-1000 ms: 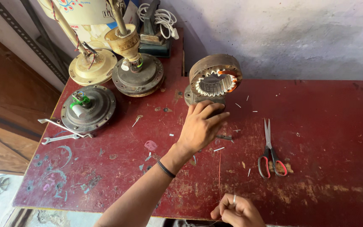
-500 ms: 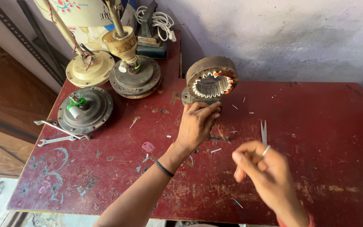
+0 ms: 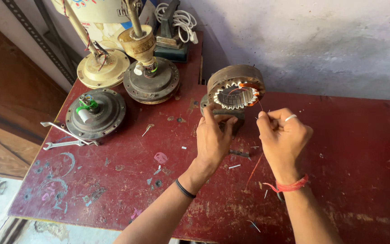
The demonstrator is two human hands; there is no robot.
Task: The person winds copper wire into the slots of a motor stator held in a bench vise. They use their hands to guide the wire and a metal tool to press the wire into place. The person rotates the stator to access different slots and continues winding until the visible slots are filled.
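Your left hand [image 3: 214, 138] grips and steadies the upright round metal stator ring [image 3: 235, 88] from its six o'clock, so your right hand [image 3: 281, 135], at its four o'clock, pinches the thin copper wire [image 3: 259, 103] taut.

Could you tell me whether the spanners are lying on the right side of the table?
No, the spanners lie near the table's left edge, beside a round motor housing.
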